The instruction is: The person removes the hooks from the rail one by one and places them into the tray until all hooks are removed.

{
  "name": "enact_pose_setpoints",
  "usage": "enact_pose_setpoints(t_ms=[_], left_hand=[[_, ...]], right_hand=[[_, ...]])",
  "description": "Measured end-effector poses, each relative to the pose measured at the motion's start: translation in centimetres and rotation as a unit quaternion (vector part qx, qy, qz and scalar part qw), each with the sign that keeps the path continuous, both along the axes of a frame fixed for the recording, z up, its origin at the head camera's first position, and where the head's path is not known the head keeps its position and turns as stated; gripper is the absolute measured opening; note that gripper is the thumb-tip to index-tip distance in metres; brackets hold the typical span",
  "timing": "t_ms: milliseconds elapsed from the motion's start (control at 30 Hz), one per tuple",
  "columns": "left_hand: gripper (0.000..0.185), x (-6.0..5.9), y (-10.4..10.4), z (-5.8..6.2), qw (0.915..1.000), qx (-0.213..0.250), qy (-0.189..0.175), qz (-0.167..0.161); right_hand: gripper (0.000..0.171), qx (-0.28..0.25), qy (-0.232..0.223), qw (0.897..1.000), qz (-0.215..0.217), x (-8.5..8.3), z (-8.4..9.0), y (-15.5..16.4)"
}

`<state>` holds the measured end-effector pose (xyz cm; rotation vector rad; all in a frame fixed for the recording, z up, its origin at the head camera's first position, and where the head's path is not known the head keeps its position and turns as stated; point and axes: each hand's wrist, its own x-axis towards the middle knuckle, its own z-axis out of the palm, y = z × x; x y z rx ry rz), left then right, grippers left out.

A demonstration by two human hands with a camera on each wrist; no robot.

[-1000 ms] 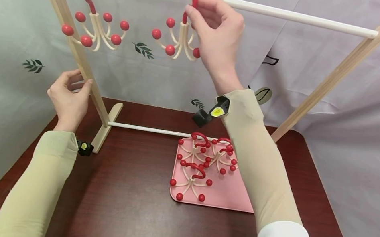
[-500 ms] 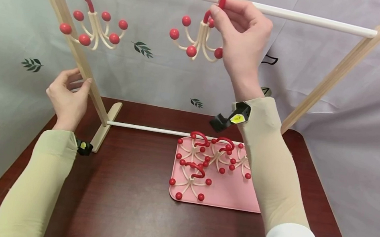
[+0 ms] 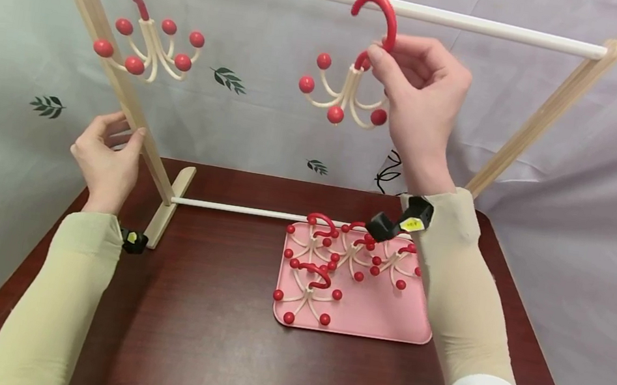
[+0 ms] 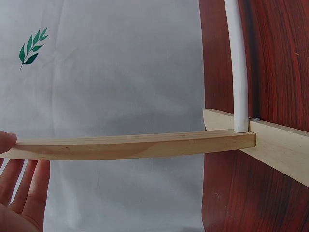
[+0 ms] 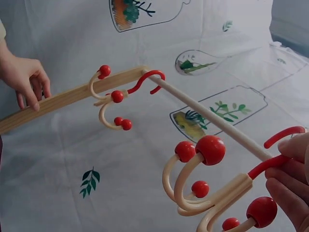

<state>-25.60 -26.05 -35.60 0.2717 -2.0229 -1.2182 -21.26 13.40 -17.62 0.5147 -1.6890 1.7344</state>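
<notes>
While our left hand (image 3: 106, 157) keeps its fingers curled round the slanted wooden leg (image 3: 117, 80) of the rack, steadying the frame on the dark red surface (image 3: 194, 334), the rest of the scene has shifted to the right along the white top rail (image 3: 485, 28). Over the last second our right hand (image 3: 422, 97) has carried the red-hooked hanger (image 3: 355, 74) sideways from near the middle of the rail toward its right half, and it has dropped lower: the hook's arch now sits at about the rail's height rather than well over it. We cannot tell from the head view whether the hook is round the rail or just in front of it; the right wrist view shows the rail running close past the hook tip. Our right fingertips (image 5: 289, 179) pinch the hook's red stem just above the cream arms with their red balls. The other hanger (image 3: 142, 31) hangs untouched at the rail's left end, well apart. On the pink tray (image 3: 367, 322) several more hangers (image 3: 335, 255) lie in a tangle, as before. We judge the held hanger is being spaced out from the first.
</notes>
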Motion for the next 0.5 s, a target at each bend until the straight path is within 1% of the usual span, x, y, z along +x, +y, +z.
enact_pose_setpoints(t_ms=[233,333,400,500], left_hand=[[0.033,0.0,0.0,0.1,1.0000,0.001,0.002,-0.001],[0.033,0.1,-0.1,0.1,1.0000,0.002,0.003,0.000],[0.032,0.1,-0.1,0.1,1.0000,0.002,0.004,0.002],[0.032,0.2,-0.1,0.1,1.0000,0.000,0.005,0.004]], right_hand=[[0.015,0.024,-0.015,1.000,-0.013,0.7,-2.4,2.4],[0.017,0.025,-0.031,0.999,-0.022,0.9,-3.6,3.4],[0.018,0.024,-0.046,0.998,-0.025,1.0,-4.5,4.0],[0.019,0.015,-0.069,0.997,-0.021,0.8,-6.4,5.1]])
